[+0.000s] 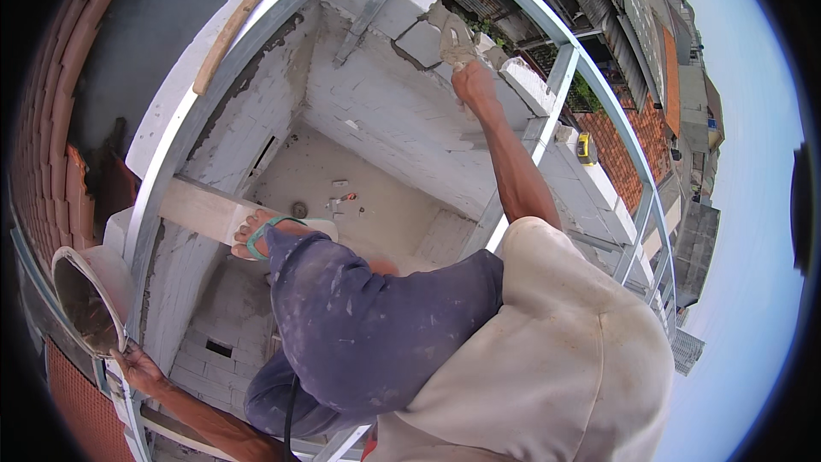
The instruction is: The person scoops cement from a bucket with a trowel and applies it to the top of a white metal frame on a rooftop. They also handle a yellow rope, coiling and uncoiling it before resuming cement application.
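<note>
My right hand reaches out to the far wall and is closed on the handle of a trowel. The mortar-smeared blade lies at the gap in the top course of white blocks, where grey mortar shows. Low on the left, my left hand grips the rim of a tilted bucket. The bucket's mouth faces left, with grey residue on its inner wall. My sandalled foot rests on a wooden plank that spans the walls.
A hammer lies on the left wall's top, beside a metal frame. On the right wall sits a yellow tape measure. Far below, small debris litters the room's floor. Tiled roofs lie beyond the right wall.
</note>
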The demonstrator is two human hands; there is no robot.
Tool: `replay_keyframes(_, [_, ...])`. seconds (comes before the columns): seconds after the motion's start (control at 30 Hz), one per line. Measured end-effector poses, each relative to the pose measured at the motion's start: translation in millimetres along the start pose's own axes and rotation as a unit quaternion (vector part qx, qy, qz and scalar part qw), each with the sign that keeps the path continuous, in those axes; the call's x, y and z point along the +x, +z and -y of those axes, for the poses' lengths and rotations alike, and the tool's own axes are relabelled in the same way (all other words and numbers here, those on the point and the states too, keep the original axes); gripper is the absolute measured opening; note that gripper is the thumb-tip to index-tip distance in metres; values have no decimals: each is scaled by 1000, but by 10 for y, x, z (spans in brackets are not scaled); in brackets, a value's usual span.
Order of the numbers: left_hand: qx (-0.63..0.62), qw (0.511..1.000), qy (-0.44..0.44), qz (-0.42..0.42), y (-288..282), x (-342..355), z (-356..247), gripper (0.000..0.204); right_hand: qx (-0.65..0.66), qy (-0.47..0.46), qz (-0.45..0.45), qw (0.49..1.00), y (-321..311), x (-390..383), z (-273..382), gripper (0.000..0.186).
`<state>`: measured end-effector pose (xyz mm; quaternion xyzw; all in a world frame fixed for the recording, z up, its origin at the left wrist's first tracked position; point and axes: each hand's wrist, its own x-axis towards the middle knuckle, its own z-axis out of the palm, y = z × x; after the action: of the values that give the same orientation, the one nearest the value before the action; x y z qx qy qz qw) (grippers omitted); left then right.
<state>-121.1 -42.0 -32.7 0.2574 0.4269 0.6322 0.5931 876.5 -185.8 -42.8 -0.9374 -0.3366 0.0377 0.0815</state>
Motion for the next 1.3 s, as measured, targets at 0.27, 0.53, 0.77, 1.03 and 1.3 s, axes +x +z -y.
replay_keyframes(0.27, [-8, 992, 54, -113, 842, -308, 26, 40, 50, 67, 220, 972, -763, -462, -222, 33])
replay_keyframes(0.53, [-13, 977, 44, -211, 1611, -471, 151, 44, 311, -94, 413, 851, -746, -1461, 2002, 28])
replay_keyframes(0.77, [35, 965, -1, -261, 1988, -551, 136, 44, 256, -558, 342, 711, -1041, -2025, 4597, 49])
replay_keyframes(1.03, [35, 965, -29, -258, 2013, -629, 92, 43, 58, -728, 275, 625, -1104, -2963, 6625, 30])
replay_keyframes(1.3, [161, 936, -40, -311, 1836, -1474, -21, 65, -1, -714, 288, 638, -862, -3247, 6694, 27])
